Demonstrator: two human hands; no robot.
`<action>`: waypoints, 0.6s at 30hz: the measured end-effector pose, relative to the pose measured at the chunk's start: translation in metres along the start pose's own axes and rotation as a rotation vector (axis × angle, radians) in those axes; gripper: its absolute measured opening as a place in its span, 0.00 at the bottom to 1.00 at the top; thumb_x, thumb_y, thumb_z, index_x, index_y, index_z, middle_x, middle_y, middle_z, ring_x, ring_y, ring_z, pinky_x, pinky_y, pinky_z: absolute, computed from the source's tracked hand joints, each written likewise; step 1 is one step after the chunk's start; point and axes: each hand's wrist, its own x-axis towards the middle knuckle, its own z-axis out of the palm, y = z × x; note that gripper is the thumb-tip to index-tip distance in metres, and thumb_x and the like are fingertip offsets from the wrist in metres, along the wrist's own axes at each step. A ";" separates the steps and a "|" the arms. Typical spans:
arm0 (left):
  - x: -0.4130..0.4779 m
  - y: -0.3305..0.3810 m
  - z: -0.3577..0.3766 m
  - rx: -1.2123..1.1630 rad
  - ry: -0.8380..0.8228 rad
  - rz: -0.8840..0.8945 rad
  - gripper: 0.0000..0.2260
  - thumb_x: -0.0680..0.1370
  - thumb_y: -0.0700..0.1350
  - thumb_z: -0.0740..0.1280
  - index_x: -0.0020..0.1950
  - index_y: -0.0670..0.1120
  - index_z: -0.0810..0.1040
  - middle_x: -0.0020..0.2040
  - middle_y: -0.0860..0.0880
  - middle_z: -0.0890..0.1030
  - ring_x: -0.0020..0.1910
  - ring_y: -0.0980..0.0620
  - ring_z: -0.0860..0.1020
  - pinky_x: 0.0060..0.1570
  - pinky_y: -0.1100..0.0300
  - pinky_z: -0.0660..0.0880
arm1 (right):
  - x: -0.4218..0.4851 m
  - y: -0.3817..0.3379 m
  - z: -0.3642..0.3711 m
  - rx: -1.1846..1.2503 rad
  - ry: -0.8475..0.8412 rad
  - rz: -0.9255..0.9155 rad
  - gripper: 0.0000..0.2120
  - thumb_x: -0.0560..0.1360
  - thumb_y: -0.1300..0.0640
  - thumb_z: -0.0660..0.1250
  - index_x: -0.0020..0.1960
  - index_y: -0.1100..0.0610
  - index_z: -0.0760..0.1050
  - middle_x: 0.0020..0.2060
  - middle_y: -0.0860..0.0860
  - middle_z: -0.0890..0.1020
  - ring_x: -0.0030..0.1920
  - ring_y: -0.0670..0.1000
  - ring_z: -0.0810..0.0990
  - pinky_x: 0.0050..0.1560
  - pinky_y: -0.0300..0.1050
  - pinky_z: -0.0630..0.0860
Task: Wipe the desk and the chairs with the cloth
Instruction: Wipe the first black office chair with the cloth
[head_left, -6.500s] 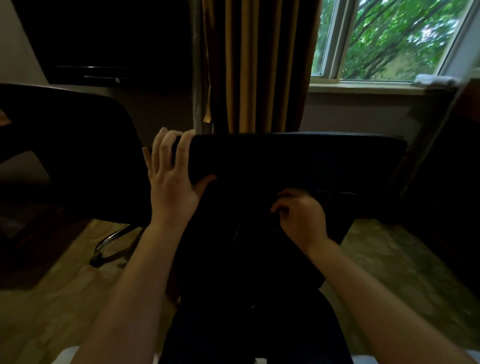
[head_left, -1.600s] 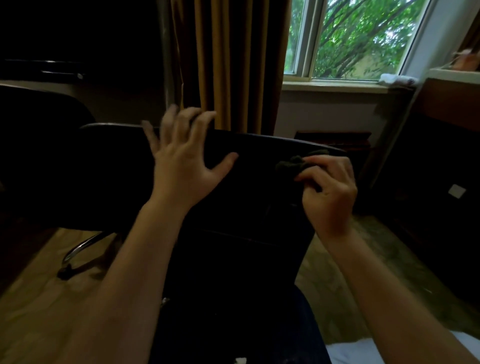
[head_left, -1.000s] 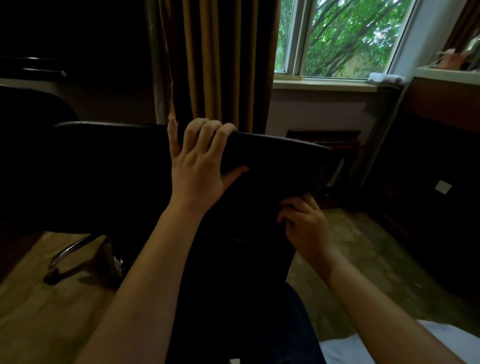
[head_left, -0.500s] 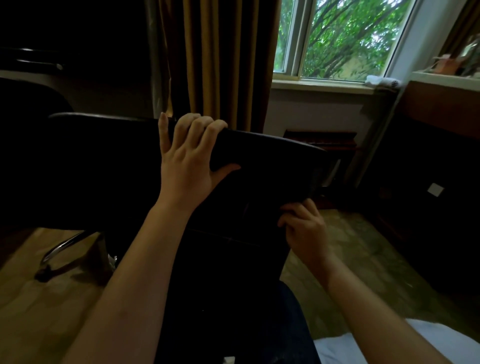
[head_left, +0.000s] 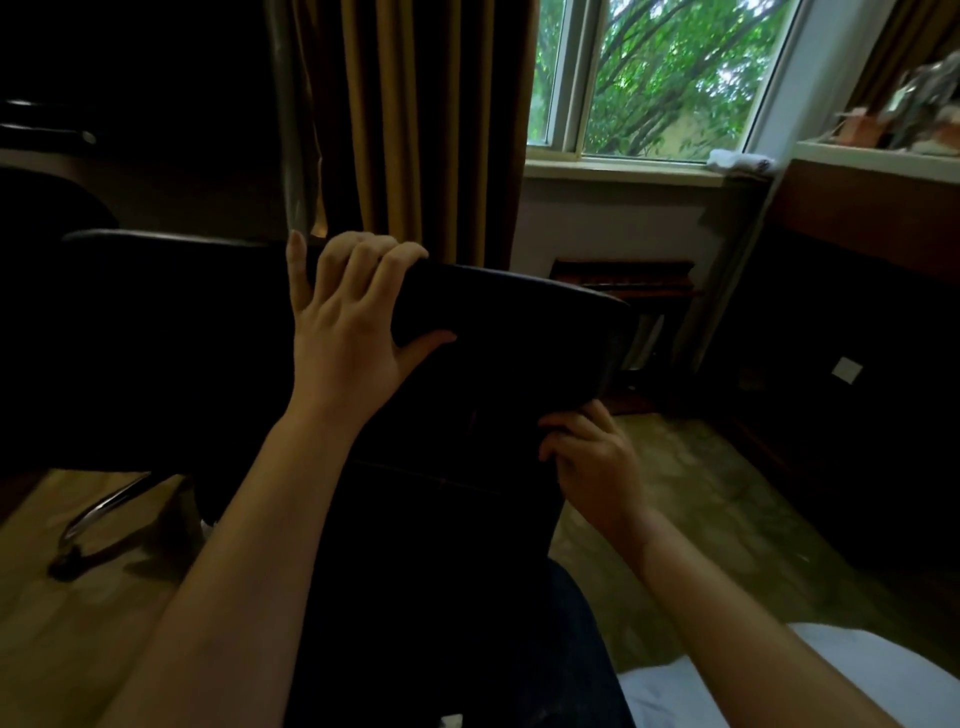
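The left hand (head_left: 343, 332) is clamped over the top edge of one dark chair (head_left: 519, 322), fingers over, thumb in front. The right hand (head_left: 592, 457), fingers curled, presses the chair back's lower right side. Whether it pinches the cloth cannot be told in the dark. A second chair (head_left: 47, 208) stands far left, near one curtain (head_left: 431, 130).

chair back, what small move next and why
Probably drag the right hand leftward across the chair back: the left hand grips its top edge, steadying it, and the right sits curled at its lower right edge. The cloth is too dark to see.
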 end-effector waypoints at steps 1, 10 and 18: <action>0.000 -0.001 -0.001 -0.005 0.002 -0.002 0.29 0.72 0.64 0.69 0.66 0.48 0.72 0.63 0.49 0.73 0.69 0.46 0.65 0.75 0.39 0.42 | 0.008 -0.001 -0.006 0.020 0.038 0.019 0.12 0.70 0.68 0.63 0.32 0.58 0.79 0.42 0.52 0.84 0.46 0.55 0.77 0.47 0.44 0.76; 0.002 0.002 0.000 -0.001 0.002 -0.003 0.29 0.71 0.63 0.71 0.65 0.48 0.72 0.63 0.49 0.73 0.69 0.46 0.65 0.75 0.39 0.43 | 0.018 0.008 -0.022 -0.010 0.157 0.044 0.13 0.73 0.68 0.65 0.32 0.59 0.80 0.44 0.53 0.83 0.45 0.55 0.75 0.50 0.38 0.72; 0.001 0.004 -0.001 -0.012 -0.004 -0.019 0.29 0.71 0.64 0.70 0.65 0.48 0.72 0.63 0.49 0.73 0.69 0.47 0.65 0.75 0.40 0.42 | 0.064 -0.004 -0.057 0.097 0.275 0.075 0.13 0.68 0.76 0.69 0.31 0.61 0.80 0.45 0.49 0.81 0.45 0.54 0.76 0.50 0.38 0.71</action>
